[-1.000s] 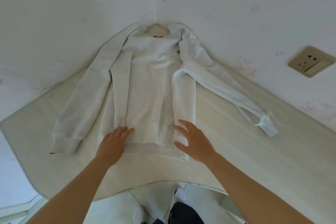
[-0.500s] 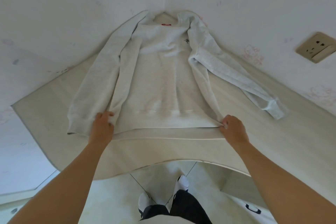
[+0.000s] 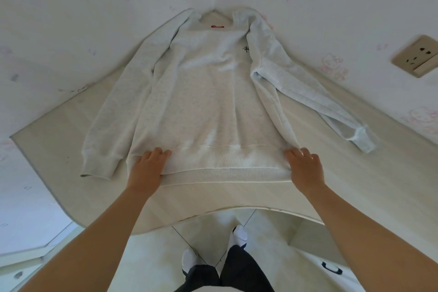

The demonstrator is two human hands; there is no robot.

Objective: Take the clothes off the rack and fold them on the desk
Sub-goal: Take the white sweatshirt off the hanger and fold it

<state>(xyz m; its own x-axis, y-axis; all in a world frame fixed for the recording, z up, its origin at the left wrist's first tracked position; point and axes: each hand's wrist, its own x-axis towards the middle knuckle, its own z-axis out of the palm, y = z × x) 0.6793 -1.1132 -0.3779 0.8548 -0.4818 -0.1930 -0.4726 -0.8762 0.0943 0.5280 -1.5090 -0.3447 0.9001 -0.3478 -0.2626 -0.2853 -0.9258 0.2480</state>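
Both hands have gone outward since a second ago: then they were over the middle of the lower body, now they are at the two ends of the hem. Folded-in side panels seen then are opened out, and the body lies flatter and wider.

- Grey sweatshirt (image 3: 208, 106): flat on the counter (image 3: 355, 185), collar toward the wall corner, ribbed hem toward the person. Red neck label (image 3: 217, 27) and a small dark chest mark (image 3: 246, 49) face up.
- Left hand (image 3: 147, 168): on the left end of the hem band, fingers close together and curled onto the rib; thumb hidden, fabric edge runs out from beneath the palm.
- Right hand (image 3: 305, 168): at the right end of the hem, fingers bent, gripping the corner; cloth bunches just beyond the fingertips.
- Left-side sleeve (image 3: 118, 102): lies alongside the body, cuff just beside the left hand.
- Right-side sleeve (image 3: 308, 97): runs diagonally away across the counter, cuff well apart from the right hand.
- Wall socket (image 3: 417, 59) on the right wall; faint cartoon stickers (image 3: 331, 66) near it.
- Below the counter edge: tiled floor (image 3: 208, 227), white socks, dark trousers.
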